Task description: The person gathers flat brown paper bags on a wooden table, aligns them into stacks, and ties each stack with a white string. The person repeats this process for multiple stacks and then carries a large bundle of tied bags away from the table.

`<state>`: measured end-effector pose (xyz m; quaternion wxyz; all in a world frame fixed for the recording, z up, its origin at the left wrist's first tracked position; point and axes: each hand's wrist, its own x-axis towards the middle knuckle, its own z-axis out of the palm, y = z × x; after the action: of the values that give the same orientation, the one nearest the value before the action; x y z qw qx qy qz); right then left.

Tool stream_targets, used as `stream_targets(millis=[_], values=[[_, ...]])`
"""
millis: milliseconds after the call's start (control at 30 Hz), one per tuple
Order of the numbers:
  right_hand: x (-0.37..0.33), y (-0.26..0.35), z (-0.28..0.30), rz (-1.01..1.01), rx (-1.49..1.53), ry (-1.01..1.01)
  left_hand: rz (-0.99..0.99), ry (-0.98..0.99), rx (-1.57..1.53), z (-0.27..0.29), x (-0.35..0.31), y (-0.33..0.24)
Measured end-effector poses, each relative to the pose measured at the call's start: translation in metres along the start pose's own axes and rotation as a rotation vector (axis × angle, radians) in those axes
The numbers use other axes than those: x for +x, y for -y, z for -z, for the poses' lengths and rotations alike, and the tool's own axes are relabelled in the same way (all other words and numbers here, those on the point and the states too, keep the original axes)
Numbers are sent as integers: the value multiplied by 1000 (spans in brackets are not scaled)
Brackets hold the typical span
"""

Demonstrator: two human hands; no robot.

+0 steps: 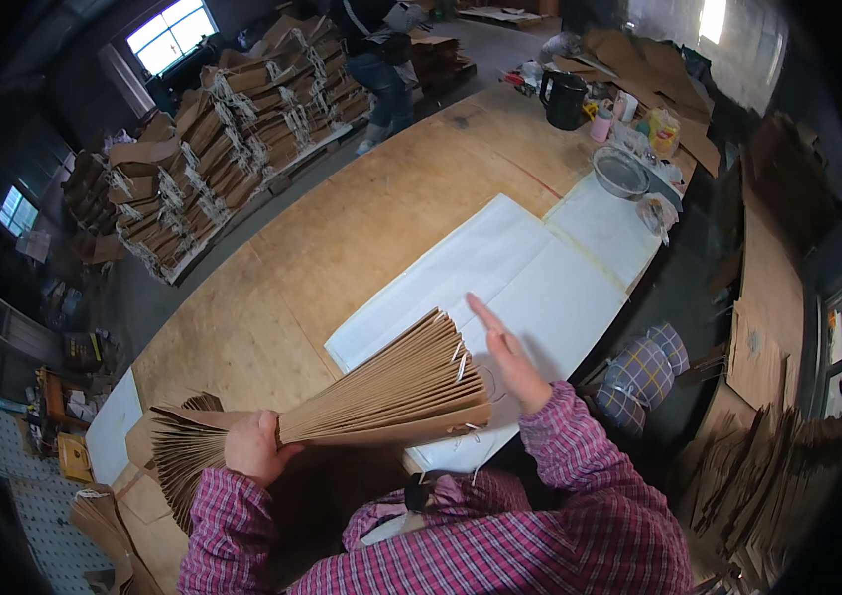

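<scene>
A thick bundle of brown paper bags [381, 392] fans out across the near edge of the table. My left hand [254, 446] grips it around its narrowed middle, so the sheets spread toward both ends. Short white strings [462, 365] stick out at the bundle's right end. Just beyond that end, my right hand [511, 359] is held flat with its fingers stretched out, and nothing is in it. Whether it touches the bundle is unclear. Beneath lies a white sheet [500, 268] on the wooden table [342, 258].
Stacked brown bags with white strings [233, 149] stand at the far left, near a person [381, 79]. A black jug [564, 99] and a clear bowl [621, 173] sit at the table's far right. Right of the table is a checked cushion [643, 377]; more brown paper [768, 476] stands behind it.
</scene>
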<state>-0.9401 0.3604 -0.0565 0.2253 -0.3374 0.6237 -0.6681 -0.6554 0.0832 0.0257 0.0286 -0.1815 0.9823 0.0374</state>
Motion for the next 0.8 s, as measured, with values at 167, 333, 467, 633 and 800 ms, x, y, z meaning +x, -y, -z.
stream_targets(millis=[167,333,467,633,800], values=[[-21,17,-14,204,-177,-121,4,-4,-26,0,0,0],[-37,3,-30,150,-90,-242,-38,-60,-41,-1,1,0],[-29,-17,-15,93,3,-111,-40,-69,-57,-1,2,0],[-10,-27,-15,-48,105,-120,-11,-48,-43,0,1,-2],[8,-19,-17,-200,46,-100,-11,-36,-37,2,1,-3]])
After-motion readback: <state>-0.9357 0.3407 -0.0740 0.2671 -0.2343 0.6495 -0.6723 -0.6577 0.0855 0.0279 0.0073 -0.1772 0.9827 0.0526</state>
